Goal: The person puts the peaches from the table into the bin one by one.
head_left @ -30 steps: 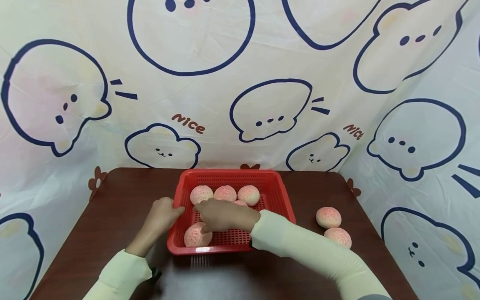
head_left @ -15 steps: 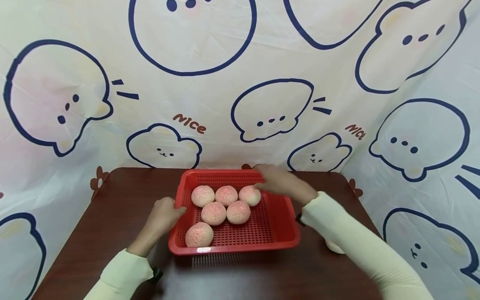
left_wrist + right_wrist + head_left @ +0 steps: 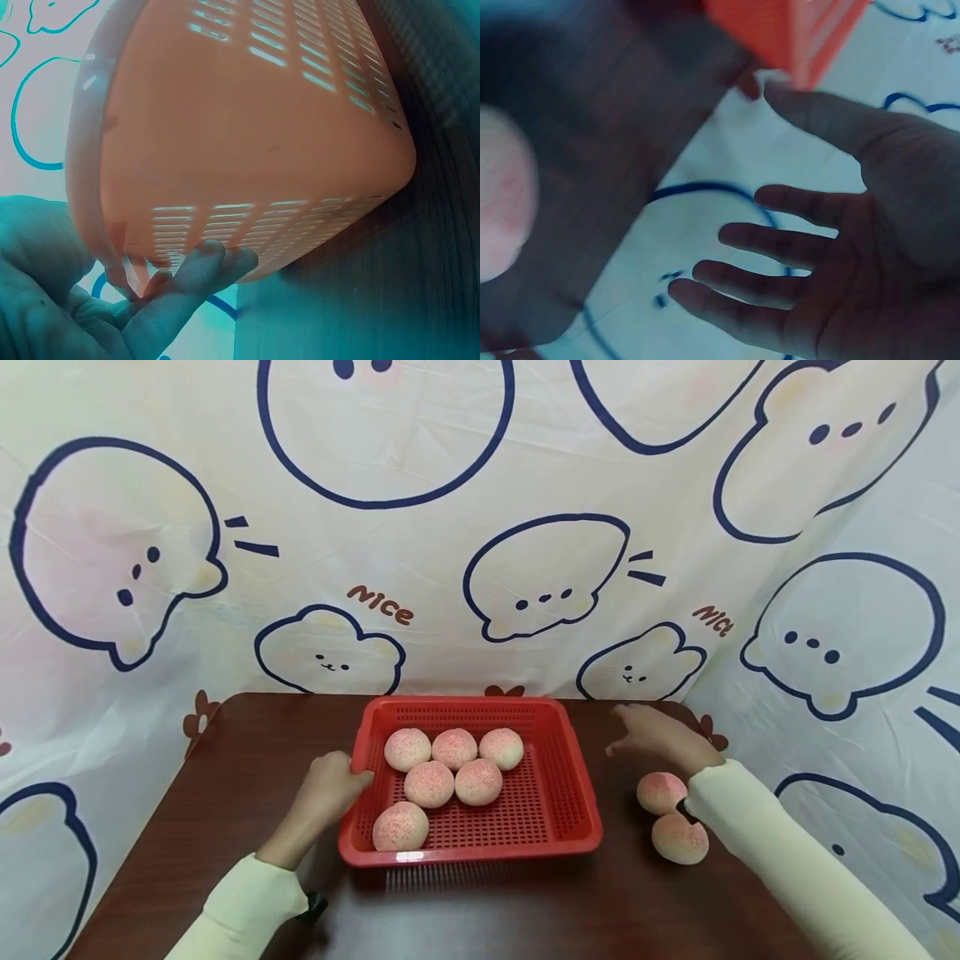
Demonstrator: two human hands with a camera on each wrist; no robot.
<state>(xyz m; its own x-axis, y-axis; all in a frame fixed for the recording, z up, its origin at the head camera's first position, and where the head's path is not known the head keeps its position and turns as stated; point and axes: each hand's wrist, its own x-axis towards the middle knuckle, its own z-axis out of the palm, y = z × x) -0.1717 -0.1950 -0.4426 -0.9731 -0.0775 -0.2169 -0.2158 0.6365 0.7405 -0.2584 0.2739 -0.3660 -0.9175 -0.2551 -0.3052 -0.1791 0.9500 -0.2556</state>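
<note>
A red plastic basket [image 3: 555, 777] with slotted walls sits on the dark wooden table, holding several pink-speckled peaches [image 3: 430, 785] toward its left and back. My left hand [image 3: 330, 789] grips its left rim, thumb over the edge; in the left wrist view the fingers [image 3: 199, 270] lie against the outer wall. To the right of the basket, my right hand [image 3: 652, 735] hangs over the table with nothing in it. Its fingers are spread and fairly straight in the right wrist view. Two more peaches [image 3: 679, 839] lie together just below that hand, one partly behind the wrist.
The dark table [image 3: 262, 752] ends at a cartoon-printed cloth [image 3: 420, 560] hung behind and at the sides. Both sleeves [image 3: 780, 852] are pale, with a dark band at each wrist.
My right hand has left the peaches inside the basket, swung over its right wall and moved toward the two outside. The left hand keeps its grip on the rim.
</note>
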